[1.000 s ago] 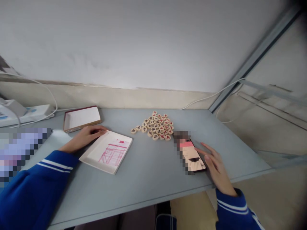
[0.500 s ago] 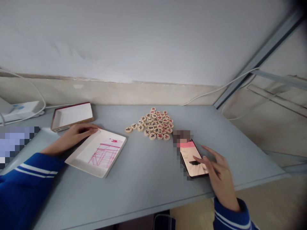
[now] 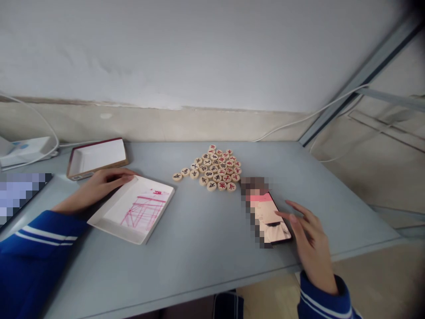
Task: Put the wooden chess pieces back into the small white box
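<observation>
My left hand [image 3: 105,182] rests at the far left rim of a shallow white cardboard box half [image 3: 106,220], thumb and fingers together on its corner. Pink-red lines are drawn on the inside bottom of that box half, which lies on the desk. Over the lower right of a smartphone [image 3: 272,216] hovers my right hand [image 3: 308,239], fingers apart, the index finger at the lit screen. I cannot tell whether that fingertip touches the glass. Part of the phone is pixelated. Round Chinese chess pieces [image 3: 215,168], with red and black characters, lie clustered beyond both hands.
A second box half [image 3: 99,155] with a dark red edge stands at the back left of the grey desk [image 3: 192,248]. A pixelated screen-like object [image 3: 23,195] lies far left, near white cables and a white device [image 3: 29,150]. A metal frame post [image 3: 335,102] rises at right.
My right hand has shifted slightly right, and its index finger has moved up the phone screen, where the picture sits differently. The view has turned a little; my left hand keeps its place.
</observation>
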A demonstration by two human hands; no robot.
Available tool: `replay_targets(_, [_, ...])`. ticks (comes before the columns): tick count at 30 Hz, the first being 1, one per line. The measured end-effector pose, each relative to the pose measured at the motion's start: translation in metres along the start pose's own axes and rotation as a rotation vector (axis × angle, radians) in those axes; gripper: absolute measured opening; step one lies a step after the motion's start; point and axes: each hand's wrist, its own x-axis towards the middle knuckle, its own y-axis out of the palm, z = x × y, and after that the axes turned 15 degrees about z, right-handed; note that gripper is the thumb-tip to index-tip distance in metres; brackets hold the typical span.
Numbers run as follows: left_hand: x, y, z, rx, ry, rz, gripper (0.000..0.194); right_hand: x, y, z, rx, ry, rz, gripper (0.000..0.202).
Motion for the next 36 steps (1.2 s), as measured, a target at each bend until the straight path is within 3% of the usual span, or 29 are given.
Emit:
replay_targets(13, [0.0012, -0.0010, 0.0053, 0.002, 0.037, 0.006, 0.043, 0.0015, -0.0034, -0.0008, 0.079, 0.033, 0.115, 0.034])
replay_targets(28, [0.0004, -0.0017, 0.0043, 0.033, 0.056, 0.017, 0.042, 0.0055, -0.0010, -0.0077, -0.103, -0.062, 0.160, 0.037])
replay_targets(36, [0.0021, -0.0022, 0.0080, 0.055, 0.070, 0.026, 0.042, 0.0029, -0.0033, -0.0026, -0.045, -0.001, 0.158, 0.038])
